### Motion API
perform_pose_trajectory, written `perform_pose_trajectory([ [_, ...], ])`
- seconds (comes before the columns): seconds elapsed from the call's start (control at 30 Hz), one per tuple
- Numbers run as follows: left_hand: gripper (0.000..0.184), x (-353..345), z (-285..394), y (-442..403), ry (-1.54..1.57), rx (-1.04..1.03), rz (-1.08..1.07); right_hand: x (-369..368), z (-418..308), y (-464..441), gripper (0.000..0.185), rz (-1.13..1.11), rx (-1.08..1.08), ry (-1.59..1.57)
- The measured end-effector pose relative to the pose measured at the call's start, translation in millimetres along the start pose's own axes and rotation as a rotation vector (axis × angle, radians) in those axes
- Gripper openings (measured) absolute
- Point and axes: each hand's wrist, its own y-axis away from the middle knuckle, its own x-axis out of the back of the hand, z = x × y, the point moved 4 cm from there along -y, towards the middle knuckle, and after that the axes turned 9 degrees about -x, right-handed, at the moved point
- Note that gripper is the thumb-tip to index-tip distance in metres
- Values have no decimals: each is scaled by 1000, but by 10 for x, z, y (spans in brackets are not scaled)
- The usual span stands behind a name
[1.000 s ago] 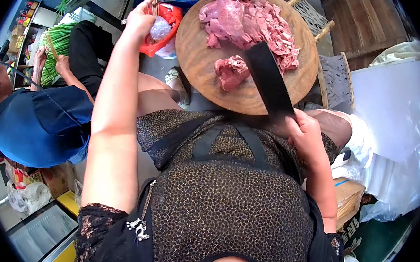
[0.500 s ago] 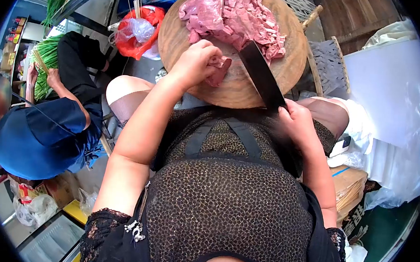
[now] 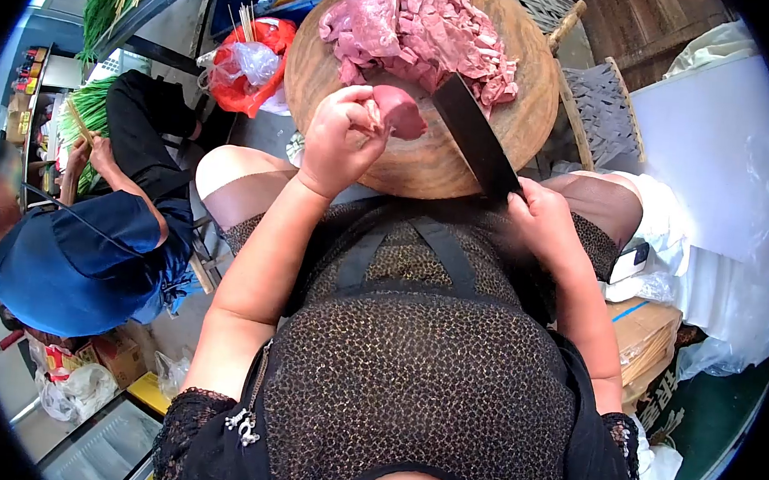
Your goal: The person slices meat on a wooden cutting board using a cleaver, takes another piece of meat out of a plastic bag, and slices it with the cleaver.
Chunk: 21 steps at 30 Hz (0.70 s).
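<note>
A round wooden chopping board [image 3: 533,90] carries a large pile of cut pink meat [image 3: 443,35] on its far half. My left hand [image 3: 347,139] is closed on a separate red meat piece [image 3: 398,112] at the board's near left part. In my right hand [image 3: 542,217] is the handle of a dark cleaver [image 3: 476,139]. Its blade lies slanted over the board, with the tip close to the near edge of the pile. The meat piece is to the left of the blade, apart from it.
Left of the board, a red plastic bag [image 3: 251,88] holds thin sticks and a clear bag. A person in blue [image 3: 89,259] sits at the left, hands near green stalks [image 3: 95,113]. A woven chair [image 3: 603,113] and a white panel [image 3: 702,155] stand at the right.
My left hand has come from the sticks in the red bag to the board and taken hold of the separate meat piece, now turned. The cleaver stays in my right hand.
</note>
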Motion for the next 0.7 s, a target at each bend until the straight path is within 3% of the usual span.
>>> perform_pose_trajectory([
  [0.07,35,-177,-222,232,528,559,104,-12,18,-17,27,1,6,-18],
  [0.2,30,-366,-394,378,918,1122,266,-20,27,-31,27,-9,-2,-68],
  [0.33,29,-425,-528,526,998,1218,290,-27,27,-19,27,0,17,-19],
  [0.4,32,-401,-507,494,1181,1260,140,-27,13,-16,27,7,26,-8],
  [0.43,32,-415,-455,448,1182,1259,142,-26,6,-14,27,15,25,10],
  [0.5,30,-335,-387,339,783,1120,318,-28,10,-17,28,22,24,30],
  [0.53,29,-365,-448,374,794,970,318,-29,19,-26,28,13,25,28],
  [0.6,39,-248,-399,262,245,440,7,-44,37,-18,28,3,23,31],
  [0.63,40,-230,-428,210,121,173,-113,-49,48,-7,28,17,12,3],
  [0.67,37,-248,-432,264,-22,33,-156,-54,55,3,28,32,2,-24],
  [0.7,34,-237,-388,314,-60,57,-111,-72,55,18,28,32,3,-20],
])
